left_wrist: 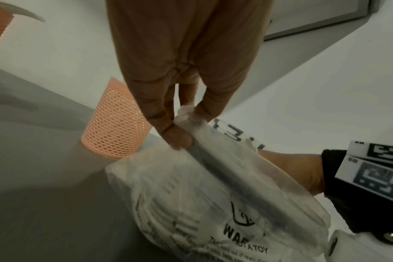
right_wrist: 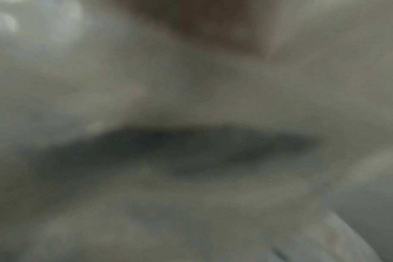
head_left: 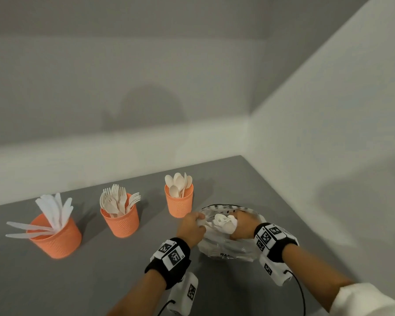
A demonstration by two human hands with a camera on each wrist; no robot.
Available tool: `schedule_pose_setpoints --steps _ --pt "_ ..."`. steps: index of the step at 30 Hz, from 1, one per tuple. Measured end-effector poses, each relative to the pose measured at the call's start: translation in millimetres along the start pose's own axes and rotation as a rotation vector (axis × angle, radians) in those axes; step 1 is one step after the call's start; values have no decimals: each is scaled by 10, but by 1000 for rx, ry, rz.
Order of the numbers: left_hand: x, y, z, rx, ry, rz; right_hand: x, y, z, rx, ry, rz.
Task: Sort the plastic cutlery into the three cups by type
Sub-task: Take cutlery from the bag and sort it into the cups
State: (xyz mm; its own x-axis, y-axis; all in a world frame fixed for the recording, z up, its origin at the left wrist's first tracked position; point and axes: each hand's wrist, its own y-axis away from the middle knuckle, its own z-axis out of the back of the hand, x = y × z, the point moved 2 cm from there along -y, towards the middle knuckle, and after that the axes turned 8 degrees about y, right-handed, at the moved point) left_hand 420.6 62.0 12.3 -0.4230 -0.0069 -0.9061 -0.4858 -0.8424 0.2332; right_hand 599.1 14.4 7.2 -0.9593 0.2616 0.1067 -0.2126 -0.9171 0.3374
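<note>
Grey table (head_left: 55, 281) in a white-walled corner; three orange mesh cups (head_left: 120, 221) stand at ten o'clock. Left hand (head_left: 191, 226) pinches the clear bag (head_left: 226, 249); right hand (head_left: 244, 225) grips cream spoons (head_left: 224, 221) inside.

Three orange cups stand in a row across the grey table (head_left: 55, 281) — the knife cup (head_left: 56, 238), the fork cup (head_left: 121, 221), the spoon cup (head_left: 179, 200) — with open gaps between them. The plastic bag (head_left: 226, 247) lies just beside the spoon cup, near the right wall (head_left: 328, 133).
</note>
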Motion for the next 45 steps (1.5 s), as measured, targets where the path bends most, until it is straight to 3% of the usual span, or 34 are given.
schedule_pose_setpoints --steps 7,16,20,24,27,29,31,35,39,42,45 --pt "-82 51 -48 17 -24 -4 -3 100 133 -121 -159 -18" --pt "-78 64 -121 49 -72 6 41 261 24 -185 -30 -30" --pt "-80 93 -95 80 -142 -19 81 308 93 -220 -280 -21" --pt "-122 147 5 48 -166 -153 198 376 353 -223 -659 49" --pt "-192 216 136 -78 51 -247 362 434 659 -241 -819 65" --pt "-211 297 276 -158 237 -205 532 451 820 -228 -1014 45" --pt "-168 385 424 -151 486 -69 768 442 901 -192 -1219 50" --pt "49 656 642 1 995 335 1334 374 817 -141 -1489 104" --pt "254 872 870 -36 1305 444 1949 380 557 -144 -1595 92" --pt "346 976 1070 -187 1391 429 2322 441 394 -153 -1554 130" --pt "400 1108 1201 -200 1361 443 2608 488 267 -82 -1518 171"
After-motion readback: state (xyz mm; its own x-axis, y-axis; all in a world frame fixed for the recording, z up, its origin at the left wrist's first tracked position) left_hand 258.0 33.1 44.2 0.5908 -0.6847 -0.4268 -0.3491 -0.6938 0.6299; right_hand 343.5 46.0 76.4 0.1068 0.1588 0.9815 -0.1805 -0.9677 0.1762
